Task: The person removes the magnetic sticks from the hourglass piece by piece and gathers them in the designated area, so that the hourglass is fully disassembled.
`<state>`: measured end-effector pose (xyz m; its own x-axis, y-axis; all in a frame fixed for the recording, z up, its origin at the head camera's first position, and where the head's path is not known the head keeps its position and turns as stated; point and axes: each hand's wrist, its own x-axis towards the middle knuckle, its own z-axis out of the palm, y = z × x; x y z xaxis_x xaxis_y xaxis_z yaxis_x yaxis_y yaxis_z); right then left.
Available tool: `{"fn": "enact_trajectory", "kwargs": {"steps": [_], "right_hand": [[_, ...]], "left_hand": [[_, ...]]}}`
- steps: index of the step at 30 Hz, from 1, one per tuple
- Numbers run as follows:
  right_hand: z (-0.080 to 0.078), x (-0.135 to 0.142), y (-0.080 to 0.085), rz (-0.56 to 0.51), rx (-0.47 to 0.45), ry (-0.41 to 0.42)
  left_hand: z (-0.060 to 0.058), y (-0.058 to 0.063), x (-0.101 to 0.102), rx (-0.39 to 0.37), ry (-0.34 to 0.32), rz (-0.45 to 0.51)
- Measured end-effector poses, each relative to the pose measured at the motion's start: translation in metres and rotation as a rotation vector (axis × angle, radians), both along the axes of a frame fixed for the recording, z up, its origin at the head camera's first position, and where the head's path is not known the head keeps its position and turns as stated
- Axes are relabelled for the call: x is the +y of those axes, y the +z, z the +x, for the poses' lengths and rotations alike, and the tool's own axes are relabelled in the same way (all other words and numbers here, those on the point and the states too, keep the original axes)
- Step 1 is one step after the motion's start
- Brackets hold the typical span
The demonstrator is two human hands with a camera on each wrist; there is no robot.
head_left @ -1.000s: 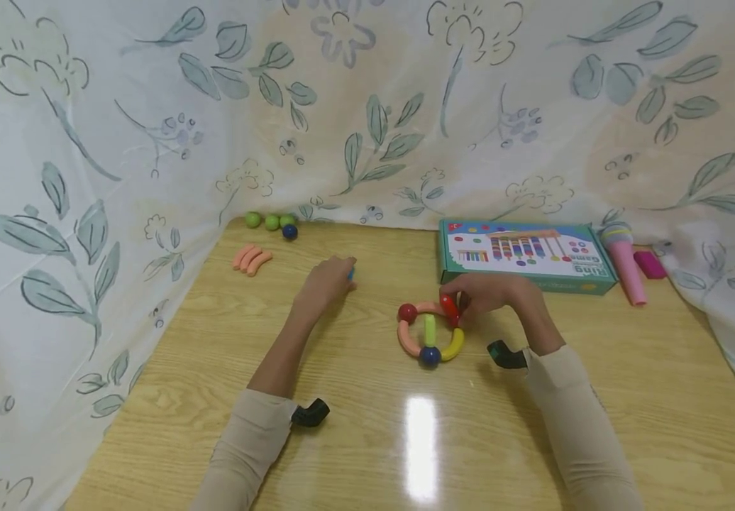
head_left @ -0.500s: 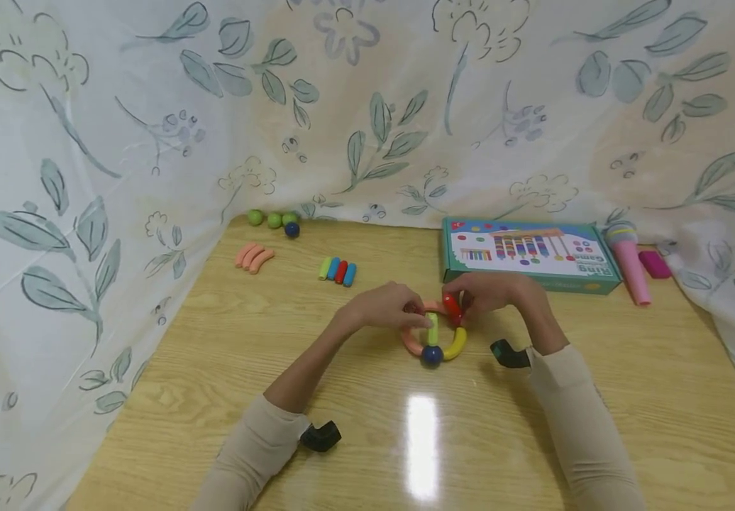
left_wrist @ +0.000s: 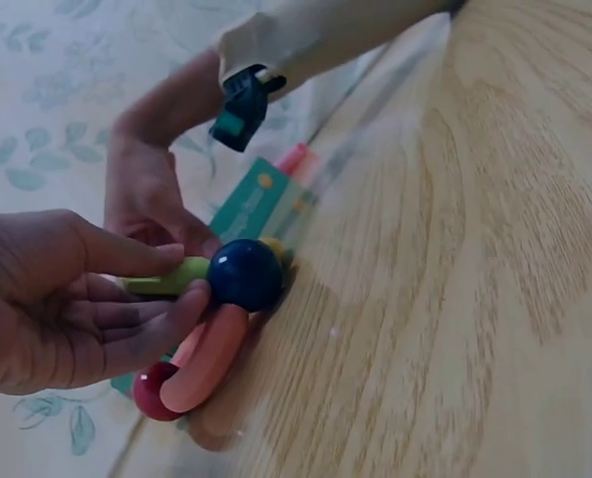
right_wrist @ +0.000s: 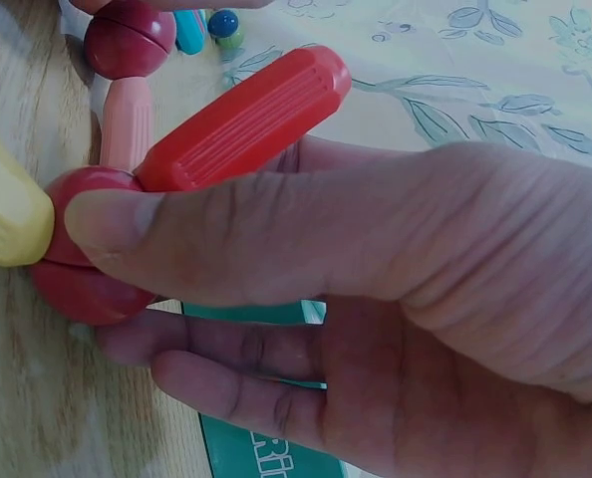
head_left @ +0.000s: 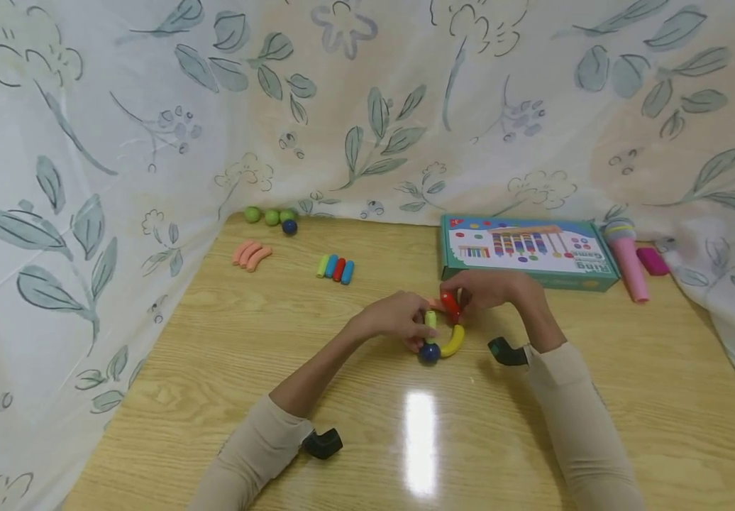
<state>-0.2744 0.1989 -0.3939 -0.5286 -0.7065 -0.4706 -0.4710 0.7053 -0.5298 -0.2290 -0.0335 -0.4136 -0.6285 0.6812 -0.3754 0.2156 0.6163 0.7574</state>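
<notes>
A ring of toy balls and rods lies on the wooden table. My left hand pinches an upright light-green rod that stands on a dark-blue ball. From that ball run a curved yellow rod and a curved pink rod, which leads to a dark-red ball. My right hand grips a second dark-red ball, thumb on top and fingers beneath. A red rod slants up from it. In the head view my left hand hides part of the ring.
Light-green, blue and red rods lie side by side behind my left hand. Curved pink rods, green balls and a blue ball sit far left. A game box, pink microphone and magenta block are at the back right.
My left hand has let go of the short rods at the back, come right and forward to the ring, and taken hold of the green rod. My right hand has stayed in place.
</notes>
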Motion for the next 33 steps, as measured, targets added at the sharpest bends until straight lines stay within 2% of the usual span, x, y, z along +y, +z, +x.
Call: {"fn": "enact_trajectory", "kwargs": {"steps": [5, 10, 12, 15, 17, 19, 28, 33], "right_hand": [[0.001, -0.001, 0.0, 0.001, -0.002, -0.008], [0.003, -0.001, 0.0, 0.009, -0.005, -0.011], [0.003, -0.001, 0.0, 0.013, -0.005, -0.014], [0.004, -0.002, 0.0, 0.007, 0.001, -0.015], [0.003, -0.002, -0.001, 0.003, 0.005, -0.012], [0.002, -0.002, -0.001, 0.001, 0.005, -0.009], [0.002, -0.003, 0.003, 0.03, 0.016, -0.015], [0.004, -0.004, 0.005, 0.01, -0.003, -0.011]], "left_hand": [[0.002, 0.001, 0.0, 0.044, -0.059, -0.004], [0.005, 0.002, -0.002, 0.043, -0.049, -0.003], [0.005, 0.002, -0.003, 0.091, -0.038, -0.006], [0.001, 0.002, -0.005, 0.213, -0.019, -0.02], [-0.002, 0.003, -0.007, 0.277, 0.014, -0.035], [-0.006, 0.004, -0.01, 0.305, 0.057, -0.046], [-0.025, 0.003, -0.044, 0.434, 0.321, -0.082], [-0.033, -0.004, -0.059, 0.523, 0.409, -0.195]]}}
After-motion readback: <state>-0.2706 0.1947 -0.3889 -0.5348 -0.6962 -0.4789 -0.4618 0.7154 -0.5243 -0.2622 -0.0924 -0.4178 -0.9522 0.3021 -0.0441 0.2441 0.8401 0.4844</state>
